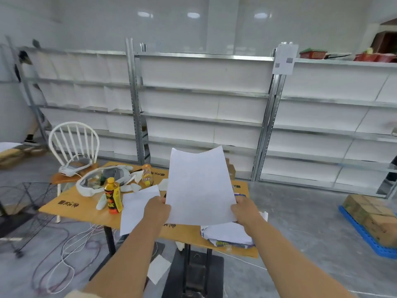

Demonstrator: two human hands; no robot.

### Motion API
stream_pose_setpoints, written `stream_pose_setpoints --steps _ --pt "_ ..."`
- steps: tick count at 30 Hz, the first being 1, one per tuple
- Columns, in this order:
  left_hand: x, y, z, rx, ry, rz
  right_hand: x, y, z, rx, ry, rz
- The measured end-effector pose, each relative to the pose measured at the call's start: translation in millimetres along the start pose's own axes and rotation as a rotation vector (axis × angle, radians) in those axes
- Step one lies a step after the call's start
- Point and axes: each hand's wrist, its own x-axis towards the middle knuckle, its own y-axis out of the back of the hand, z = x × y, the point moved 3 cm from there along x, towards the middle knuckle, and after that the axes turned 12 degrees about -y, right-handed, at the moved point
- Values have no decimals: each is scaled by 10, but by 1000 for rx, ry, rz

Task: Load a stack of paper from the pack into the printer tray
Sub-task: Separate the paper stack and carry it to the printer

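I hold a thin stack of white paper (199, 186) upright above the table, its top edge curling slightly. My left hand (158, 208) grips its lower left corner and my right hand (245, 210) grips its lower right corner. Below my right hand lies the torn-open paper pack (227, 235) with white sheets in it, on the right part of the wooden table (86, 209). A loose white sheet (135, 209) lies on the table by my left hand. No printer or printer tray is visible.
On the table's left stand two drink bottles (112, 195) (147, 174), a white headset (94, 179) and scraps. A white chair (74, 145) stands behind left, metal shelving (204, 104) behind. Cables (71, 250) lie on the floor; boxes on a blue pallet (373, 220) sit at right.
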Motion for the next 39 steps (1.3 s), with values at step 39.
stream_pose_setpoints --steps 39 --pt "-1930 4296 -2516 69 432 961 -2357 -5101 -1450 -363 605 -848"
